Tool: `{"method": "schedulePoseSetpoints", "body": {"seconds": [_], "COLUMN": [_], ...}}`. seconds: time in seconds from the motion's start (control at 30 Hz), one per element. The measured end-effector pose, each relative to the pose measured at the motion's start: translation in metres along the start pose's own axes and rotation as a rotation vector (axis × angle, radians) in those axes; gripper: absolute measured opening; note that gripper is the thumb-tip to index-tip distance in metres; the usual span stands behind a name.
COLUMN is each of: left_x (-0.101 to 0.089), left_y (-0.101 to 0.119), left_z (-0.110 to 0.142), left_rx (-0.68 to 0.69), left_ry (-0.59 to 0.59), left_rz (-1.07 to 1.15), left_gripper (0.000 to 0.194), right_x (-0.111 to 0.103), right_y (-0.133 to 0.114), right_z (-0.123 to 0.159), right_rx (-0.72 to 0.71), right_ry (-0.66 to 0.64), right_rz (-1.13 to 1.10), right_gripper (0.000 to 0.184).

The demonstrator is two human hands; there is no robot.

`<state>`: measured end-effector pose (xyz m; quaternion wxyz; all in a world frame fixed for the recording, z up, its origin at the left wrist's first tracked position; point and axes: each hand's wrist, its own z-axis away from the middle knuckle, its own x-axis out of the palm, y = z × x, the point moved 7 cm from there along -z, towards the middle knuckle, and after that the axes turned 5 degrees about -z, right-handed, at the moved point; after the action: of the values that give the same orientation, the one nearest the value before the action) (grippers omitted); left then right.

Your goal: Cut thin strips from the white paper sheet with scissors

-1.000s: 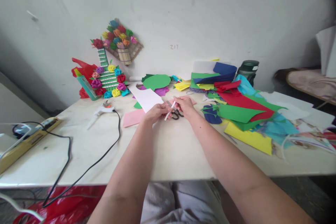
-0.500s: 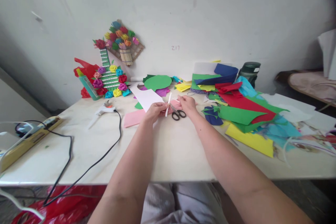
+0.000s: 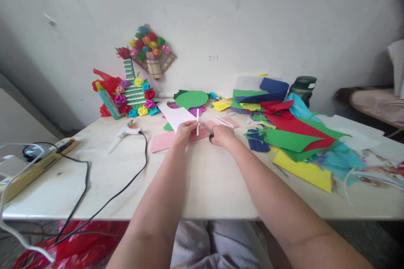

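My left hand (image 3: 185,131) pinches a thin white paper strip (image 3: 198,116) and holds it upright over the pink sheet (image 3: 164,142). My right hand (image 3: 222,134) is closed over the black-handled scissors (image 3: 208,128), whose blades point toward the strip. More white strips (image 3: 222,121) lie on the pink sheet just behind my right hand. A white cut sheet (image 3: 176,117) lies behind my left hand.
A glue gun (image 3: 124,133) with a black cable (image 3: 104,201) lies at the left. Paper-flower crafts (image 3: 135,96) lean on the wall. Coloured paper sheets (image 3: 293,134) pile up at the right, with a dark jar (image 3: 302,87) behind. A yellow-edged box (image 3: 34,170) sits far left.
My left hand turned the white strip from slanted to upright. My right hand moved from the strip down onto the scissors and closed over them.
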<state>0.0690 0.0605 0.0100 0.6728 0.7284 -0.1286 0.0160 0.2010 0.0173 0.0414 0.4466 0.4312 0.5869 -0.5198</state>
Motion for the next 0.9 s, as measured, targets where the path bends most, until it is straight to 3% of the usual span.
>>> {"method": "schedulePoseSetpoints", "body": {"seconds": [0.17,0.3,0.37,0.5,0.6,0.73,0.9], "left_x": [-0.001,-0.002,-0.003,-0.003,-0.004,-0.005,-0.001], "left_y": [-0.002,-0.002,-0.002,-0.001,-0.002,-0.002,-0.001], "left_z": [-0.002,-0.003,-0.003,-0.005,-0.007,-0.007,-0.003], "left_rx": [0.001,-0.008,-0.012,0.011,0.037,0.04,-0.02], "left_ry": [-0.027,-0.013,0.001,0.009,0.03,0.065,0.069], "left_rz": [0.029,0.085,0.125,0.174,0.196,0.2,0.23], "left_gripper": [0.027,0.023,0.023,0.025,0.023,0.02,0.018], "right_x": [-0.004,-0.007,-0.005,0.01,0.014,0.011,0.011], "right_y": [0.01,0.024,0.03,0.033,0.023,0.013,0.015], "right_z": [-0.006,-0.014,-0.018,-0.023,-0.022,-0.017,-0.016], "right_rx": [0.012,0.067,0.114,0.201,0.158,0.072,0.104], "right_ry": [0.078,0.186,0.228,0.209,0.184,0.172,0.212], "right_rz": [-0.032,-0.237,-0.444,-1.058,-1.351,-1.42,-1.338], "right_gripper": [0.028,0.024,0.023,0.038,0.034,0.023,0.028]}}
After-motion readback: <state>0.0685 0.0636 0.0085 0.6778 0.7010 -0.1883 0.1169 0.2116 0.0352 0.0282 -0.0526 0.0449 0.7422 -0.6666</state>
